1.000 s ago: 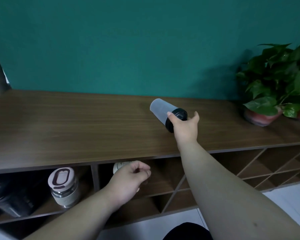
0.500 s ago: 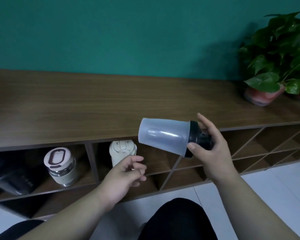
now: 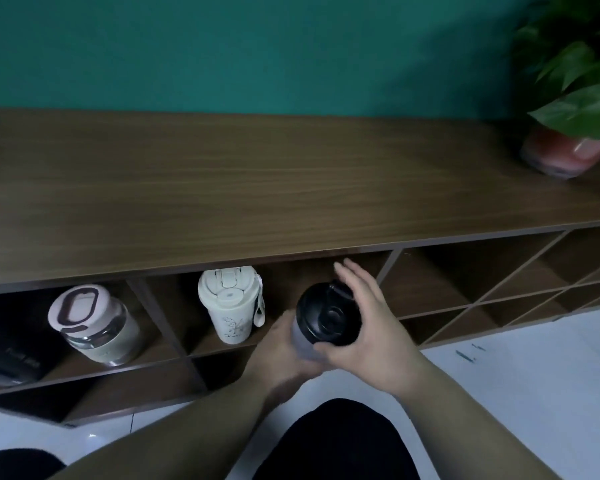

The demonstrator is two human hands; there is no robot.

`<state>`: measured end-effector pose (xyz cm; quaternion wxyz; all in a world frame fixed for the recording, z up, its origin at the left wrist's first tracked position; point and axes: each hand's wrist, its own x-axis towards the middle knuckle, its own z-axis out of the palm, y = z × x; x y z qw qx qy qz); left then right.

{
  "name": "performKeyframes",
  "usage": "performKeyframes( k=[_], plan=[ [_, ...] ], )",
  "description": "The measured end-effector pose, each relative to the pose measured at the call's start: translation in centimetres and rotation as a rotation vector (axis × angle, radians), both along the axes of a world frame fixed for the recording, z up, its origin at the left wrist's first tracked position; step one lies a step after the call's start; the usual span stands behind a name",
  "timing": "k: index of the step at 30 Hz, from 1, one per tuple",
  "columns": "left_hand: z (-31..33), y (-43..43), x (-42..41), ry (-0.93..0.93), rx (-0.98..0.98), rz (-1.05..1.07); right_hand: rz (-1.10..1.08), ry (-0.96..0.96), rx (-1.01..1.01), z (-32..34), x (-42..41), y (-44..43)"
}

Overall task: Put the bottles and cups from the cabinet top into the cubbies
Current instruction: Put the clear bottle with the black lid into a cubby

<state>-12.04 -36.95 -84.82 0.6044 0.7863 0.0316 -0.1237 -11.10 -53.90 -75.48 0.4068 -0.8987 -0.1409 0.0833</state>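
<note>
A frosted grey shaker bottle with a black lid is upright in front of the cubby row, its lid facing me. My left hand wraps its body from the left and below. My right hand grips the lid rim with thumb and palm, the fingers spread above it. The bottle is just outside the second cubby, to the right of a cream cup with a strap standing inside it. A glass bottle with a pink lid stands in the left cubby.
The wooden cabinet top runs across the view. A potted plant sits at its far right. A black container fills the far-left cubby. Diagonal-divided cubbies lie to the right. My dark-clothed knee is below.
The shaker bottle came off the cabinet top, swung down and turned upright in front of the cubbies. My left hand rose and took hold of its body.
</note>
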Motion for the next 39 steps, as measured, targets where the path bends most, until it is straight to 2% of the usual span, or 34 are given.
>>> performKeyframes(
  k=[3,5,7,9,14,19,27,36,39],
  plan=[
    [-1.5,-1.1,1.6,-0.06,0.0,0.09,-0.242,0.069,0.157,-3.6,0.9,1.6],
    [-2.4,-2.1,2.6,-0.113,0.143,0.152,-0.319,0.083,0.177,-5.6,2.0,2.4],
    [-3.3,-2.5,3.5,-0.132,0.399,0.131,-0.356,0.085,0.168,-7.1,3.4,2.8],
    [-4.3,-2.5,4.2,-0.083,0.451,0.124,-0.348,0.095,0.166,-8.2,4.7,2.7],
    [-5.3,-1.6,5.0,-0.015,0.347,0.144,-0.221,0.118,0.159,-9.3,6.6,2.0],
    [-6.2,-1.3,5.8,0.115,0.338,0.144,-0.166,0.156,0.187,-10.2,7.7,1.5],
    [-6.9,-2.1,7.0,0.04,0.487,0.201,-0.122,0.142,0.166,-10.5,8.8,0.7],
    [-7.5,-2.4,7.0,0.075,0.431,0.21,-0.108,0.108,0.147,-10.6,8.9,0.4],
    [-7.6,-2.4,7.2,0.077,0.465,0.211,-0.12,0.106,0.163,-10.7,8.8,0.6]
  ],
)
